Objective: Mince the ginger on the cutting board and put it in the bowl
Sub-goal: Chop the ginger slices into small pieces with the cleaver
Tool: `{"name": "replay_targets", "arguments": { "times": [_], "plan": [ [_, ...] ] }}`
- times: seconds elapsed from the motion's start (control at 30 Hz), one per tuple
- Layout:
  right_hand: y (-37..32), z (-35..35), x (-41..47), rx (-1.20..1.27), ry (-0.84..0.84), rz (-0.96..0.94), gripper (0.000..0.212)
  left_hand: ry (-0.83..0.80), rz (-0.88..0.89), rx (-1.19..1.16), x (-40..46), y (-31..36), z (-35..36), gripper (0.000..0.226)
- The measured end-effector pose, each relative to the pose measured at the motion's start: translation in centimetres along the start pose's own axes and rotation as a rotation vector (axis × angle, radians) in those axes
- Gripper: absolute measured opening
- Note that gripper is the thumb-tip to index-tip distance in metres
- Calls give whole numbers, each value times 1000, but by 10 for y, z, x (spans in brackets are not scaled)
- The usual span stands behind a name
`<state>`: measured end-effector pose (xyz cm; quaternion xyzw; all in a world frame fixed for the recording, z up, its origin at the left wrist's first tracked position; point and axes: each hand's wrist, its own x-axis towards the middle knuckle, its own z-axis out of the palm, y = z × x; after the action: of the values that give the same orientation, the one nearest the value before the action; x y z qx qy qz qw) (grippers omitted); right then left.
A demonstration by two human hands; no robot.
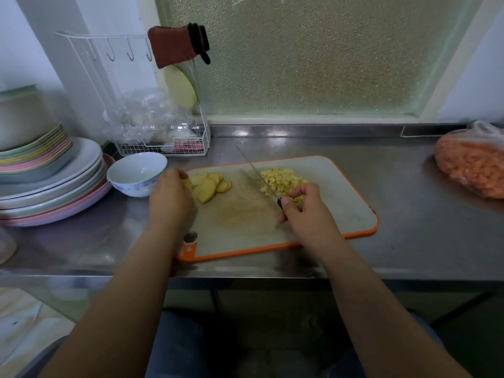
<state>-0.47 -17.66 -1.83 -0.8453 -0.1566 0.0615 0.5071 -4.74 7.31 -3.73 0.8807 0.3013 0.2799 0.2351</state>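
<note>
with the right hand (300, 205) curled round the knife (261, 178) beside the diced ginger (283, 182) and the left hand (170, 195) pinching a ginger slice (210, 188) on the cutting board (341, 203), a hurried chop could nick fingertips or scatter bits short of the bowl (136, 173).

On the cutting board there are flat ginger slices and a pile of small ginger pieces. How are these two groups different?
The pale yellow ginger slices are broad, flat rounds that overlap; the heap of small diced ginger pieces is little chunks.
The slices lie at the left of the orange-rimmed cutting board, at the left hand; the diced pieces lie right of the knife blade, by the right hand.
Both are yellow ginger on the board, not yet in the white bowl.
</note>
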Motion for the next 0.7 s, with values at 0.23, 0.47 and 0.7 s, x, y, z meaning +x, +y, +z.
{"name": "replay_targets", "arguments": {
  "times": [0.23,0.47,0.7],
  "plan": [
    [4,-7,5,-12,-47,29,6,-252,7,-431,-38,51,27,28],
    [9,-13,8,3,-59,32,17,-333,271,-413,-50,55,29,38],
    [12,-18,19,-198,-90,-8,15,-510,525,-221,-55,38,22,52]
  ]
}}
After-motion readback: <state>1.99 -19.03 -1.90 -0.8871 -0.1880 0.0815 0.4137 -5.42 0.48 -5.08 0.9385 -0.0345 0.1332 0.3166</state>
